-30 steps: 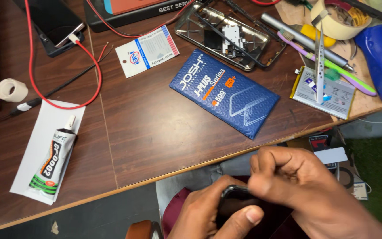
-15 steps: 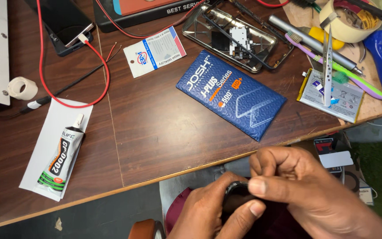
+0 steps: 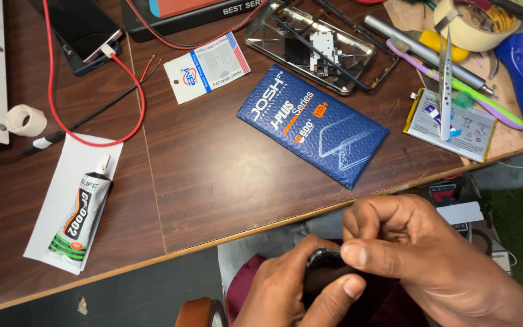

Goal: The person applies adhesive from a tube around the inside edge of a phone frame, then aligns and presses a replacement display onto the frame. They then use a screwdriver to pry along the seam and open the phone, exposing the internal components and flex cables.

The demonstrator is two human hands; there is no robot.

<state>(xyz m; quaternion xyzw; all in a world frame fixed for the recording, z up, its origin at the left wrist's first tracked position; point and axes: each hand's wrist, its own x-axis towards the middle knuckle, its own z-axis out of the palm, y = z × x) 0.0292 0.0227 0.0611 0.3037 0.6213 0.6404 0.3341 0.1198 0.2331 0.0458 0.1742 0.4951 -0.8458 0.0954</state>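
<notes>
Both hands met below the near edge of the wooden table (image 3: 213,181), over the lap. The left hand (image 3: 286,290) gripped a small black object (image 3: 322,272) from below, and the right hand (image 3: 419,254) closed its fingers on top of it. A blue box (image 3: 313,124) lay on the table, near them.

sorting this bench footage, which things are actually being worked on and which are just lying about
In hand:
- small black device, gripped by left hand and right hand

Lying about:
- blue flat box
- glue tube
- tweezers
- tape roll
- opened phone frame
</notes>
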